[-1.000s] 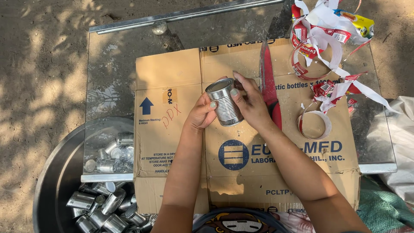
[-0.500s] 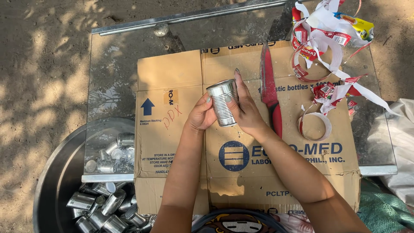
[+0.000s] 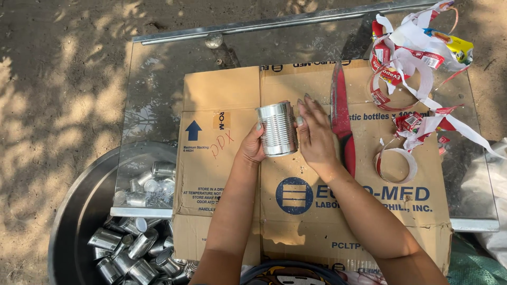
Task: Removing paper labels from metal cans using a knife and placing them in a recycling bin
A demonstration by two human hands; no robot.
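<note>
Right now, the left hand grips a bare shiny tin can from its left side, and the right hand rests flat and open against the can's right side, above the middle of the flat cardboard box. A red knife lies on the cardboard just beside the right hand, and torn paper labels are piled at the far right corner. More shiny cans fill a big metal tub by the near left corner.

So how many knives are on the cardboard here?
1. A red knife lies lengthwise on the cardboard, just right of the right hand. The paper strips could hide another.
</note>
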